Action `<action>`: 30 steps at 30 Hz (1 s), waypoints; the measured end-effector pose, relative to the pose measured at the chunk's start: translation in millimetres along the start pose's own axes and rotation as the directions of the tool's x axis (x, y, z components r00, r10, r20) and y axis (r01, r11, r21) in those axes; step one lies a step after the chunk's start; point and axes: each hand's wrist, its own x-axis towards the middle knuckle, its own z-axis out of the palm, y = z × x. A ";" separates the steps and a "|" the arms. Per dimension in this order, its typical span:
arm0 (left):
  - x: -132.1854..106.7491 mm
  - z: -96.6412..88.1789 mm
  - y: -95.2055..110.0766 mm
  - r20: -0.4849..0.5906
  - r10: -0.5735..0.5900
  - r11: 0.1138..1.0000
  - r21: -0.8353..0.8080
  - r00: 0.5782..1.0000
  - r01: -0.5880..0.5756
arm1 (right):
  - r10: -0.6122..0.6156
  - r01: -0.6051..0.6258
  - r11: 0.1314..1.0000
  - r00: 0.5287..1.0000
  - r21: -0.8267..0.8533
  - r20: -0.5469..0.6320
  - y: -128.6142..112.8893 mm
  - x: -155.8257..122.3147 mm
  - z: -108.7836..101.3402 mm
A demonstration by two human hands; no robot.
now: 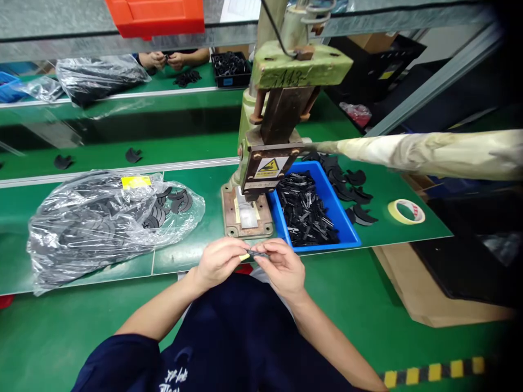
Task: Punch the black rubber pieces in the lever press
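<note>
Both hands meet in front of the press, just over the table's near edge. My left hand (223, 261) pinches one end of a small black plastic part (258, 253); something yellow shows at its fingertips. My right hand (284, 265) grips the other end of that part between thumb and fingers. The fingers cover much of it, so its full shape is hidden. Beyond the hands stands a green hand press (267, 163), its ram above a metal base plate (248, 215). A blue bin (345, 231) of slim black parts (306, 209) sits right of the base.
To the left lies a clear plastic bag (110, 228) of curved black pieces. More curved pieces (362, 215) and a tape roll (406, 212) lie at right. The wrapped press handle (429, 155) reaches rightward. Across the conveyor, another person's hands (166, 60) work near a black tray (231, 68).
</note>
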 end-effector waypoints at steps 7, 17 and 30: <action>-1.1 3.2 -0.7 -0.013 0.012 1.000 -0.008 1.000 -0.012 | 0.128 -0.123 0.983 0.991 0.135 -0.028 0.3 2.8 4.2; -2.6 6.0 2.8 0.041 -0.126 0.988 -0.082 0.991 0.129 | 0.473 -0.541 0.737 0.841 0.405 0.263 1.0 20.0 5.1; 11.1 -9.5 -5.5 0.271 -0.030 0.978 -0.189 0.962 0.084 | 0.559 -0.834 0.389 0.551 0.390 0.620 4.3 19.5 0.4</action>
